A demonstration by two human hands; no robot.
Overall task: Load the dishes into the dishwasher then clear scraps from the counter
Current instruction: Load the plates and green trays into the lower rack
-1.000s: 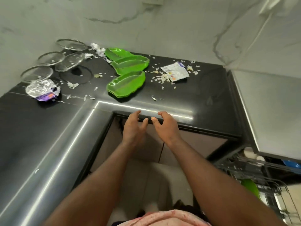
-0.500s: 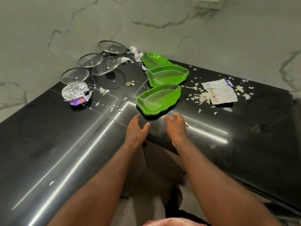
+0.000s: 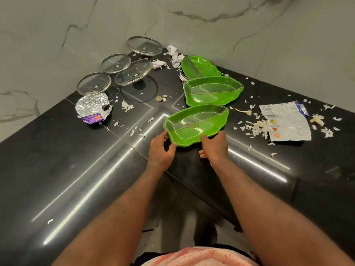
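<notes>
At the corner of a scrap-strewn black counter (image 3: 57, 150), the nearest green leaf-shaped plate (image 3: 196, 123), 1 of 3, is gripped at its near rim by the left hand (image 3: 160, 150) and right hand (image 3: 215, 147), and is judged light, rigid, slick plastic, best held by opposite edges.

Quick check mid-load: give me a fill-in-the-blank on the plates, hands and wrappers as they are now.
1. The left hand and right hand both grip the ____ green plate.
2. The counter holds ____ green plates altogether.
3. The foil wrapper lies to that plate's ____.
Missing words: nearest; three; left.
</notes>
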